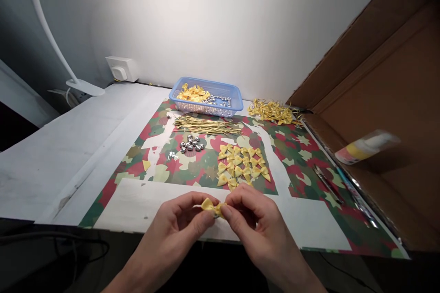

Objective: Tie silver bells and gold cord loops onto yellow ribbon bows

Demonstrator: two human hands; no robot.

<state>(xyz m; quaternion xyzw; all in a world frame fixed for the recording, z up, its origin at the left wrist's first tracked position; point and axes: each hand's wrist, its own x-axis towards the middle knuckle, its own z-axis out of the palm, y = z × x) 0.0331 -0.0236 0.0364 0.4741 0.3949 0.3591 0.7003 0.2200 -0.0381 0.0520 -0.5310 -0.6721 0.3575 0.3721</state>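
Note:
Between both hands is a small yellow ribbon bow (207,204), held over the front edge of the work surface. My left hand (182,219) pinches its left side between thumb and finger. On the other side, my right hand (256,219) grips the bow near its middle and right loop, covering much of it. A bit of something shiny shows under the bow's centre, too small to make out. Just beyond my fingers lie several finished-looking yellow bows (242,171) in rows. Silver bells or beads (192,144) sit in a small pile to their left.
Gold wire ties (206,125) lie before a blue basket (206,109) of yellow pieces and silver beads. Yellow tied bows (275,111) are heaped at right. A glue bottle (364,147), tweezers (328,184) and a cardboard wall (385,78) stand right; a lamp (51,32) left.

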